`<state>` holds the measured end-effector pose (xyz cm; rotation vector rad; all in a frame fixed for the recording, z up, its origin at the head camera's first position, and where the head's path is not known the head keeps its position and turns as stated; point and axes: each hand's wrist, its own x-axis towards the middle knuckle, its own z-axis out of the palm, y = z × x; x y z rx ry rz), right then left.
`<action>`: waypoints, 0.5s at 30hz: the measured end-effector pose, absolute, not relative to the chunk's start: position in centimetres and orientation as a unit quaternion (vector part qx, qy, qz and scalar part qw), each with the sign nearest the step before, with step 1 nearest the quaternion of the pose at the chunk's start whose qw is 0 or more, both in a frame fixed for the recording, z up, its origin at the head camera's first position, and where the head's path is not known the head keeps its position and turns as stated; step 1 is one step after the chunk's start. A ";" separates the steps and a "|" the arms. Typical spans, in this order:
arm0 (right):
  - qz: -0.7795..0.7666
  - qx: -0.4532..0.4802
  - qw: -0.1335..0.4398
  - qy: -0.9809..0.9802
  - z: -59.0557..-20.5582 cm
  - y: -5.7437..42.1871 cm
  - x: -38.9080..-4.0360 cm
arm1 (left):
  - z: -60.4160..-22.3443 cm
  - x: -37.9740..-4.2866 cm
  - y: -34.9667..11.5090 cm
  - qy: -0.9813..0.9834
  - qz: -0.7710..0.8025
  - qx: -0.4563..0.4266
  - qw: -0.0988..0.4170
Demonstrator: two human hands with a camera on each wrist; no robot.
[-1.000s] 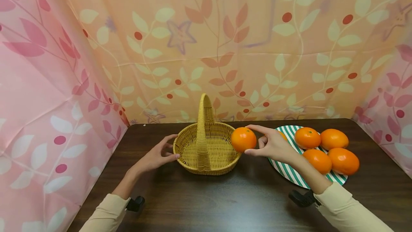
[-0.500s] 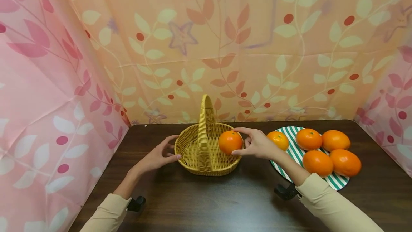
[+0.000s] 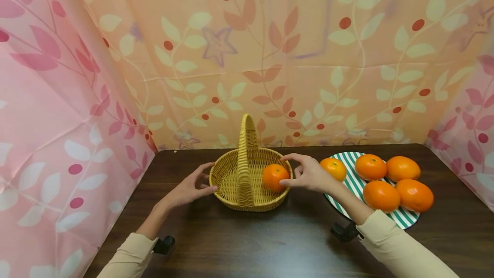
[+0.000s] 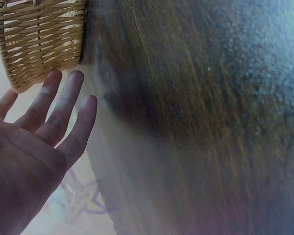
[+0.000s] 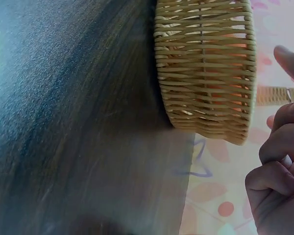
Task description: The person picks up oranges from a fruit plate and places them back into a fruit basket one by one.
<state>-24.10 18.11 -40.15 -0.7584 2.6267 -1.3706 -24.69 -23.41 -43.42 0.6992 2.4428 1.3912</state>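
An orange (image 3: 275, 177) lies inside the yellow wicker basket (image 3: 230, 201), at the right of its upright handle. Over the basket's right rim, the right hand (image 3: 310, 175) has its thumb and index finger spread beside the orange. In the right wrist view, the right hand (image 5: 284, 156) appears apart from the basket wall (image 5: 206, 68), its other fingers bent. The left hand (image 3: 191, 187) is at the basket's left rim, thumb in front and index behind. Seen from the left wrist, the left hand (image 4: 39, 132) has extended fingers close to the basket (image 4: 44, 44).
A green-and-white striped round plate (image 3: 347, 158) stands on the right with several oranges; one orange (image 3: 333, 168) is at its left edge, behind the right forearm. The dark wooden table (image 3: 247, 243) ends at a patterned curtain (image 3: 216, 76).
The right hand has carried the orange leftward over the basket rim. Since half a second ago, the orange has dropped lower into the basket, out of the fingers. The left hand has stayed put.
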 end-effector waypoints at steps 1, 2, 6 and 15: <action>-0.453 -0.246 0.036 0.856 -40.2 18.3 -24.0 | -43.4 -24.7 -23.4 0.837 0.476 0.242 0.122; -0.459 -0.246 0.030 0.853 -40.2 18.5 -23.9 | -43.4 -24.7 -23.3 0.837 0.476 0.240 0.123; -0.476 -0.241 0.001 0.846 -40.2 19.8 -23.3 | -43.4 -24.7 -23.3 0.838 0.474 0.241 0.122; -0.473 -0.209 -0.025 0.856 -39.1 24.2 -21.1 | -43.4 -24.7 -23.5 0.834 0.479 0.242 0.125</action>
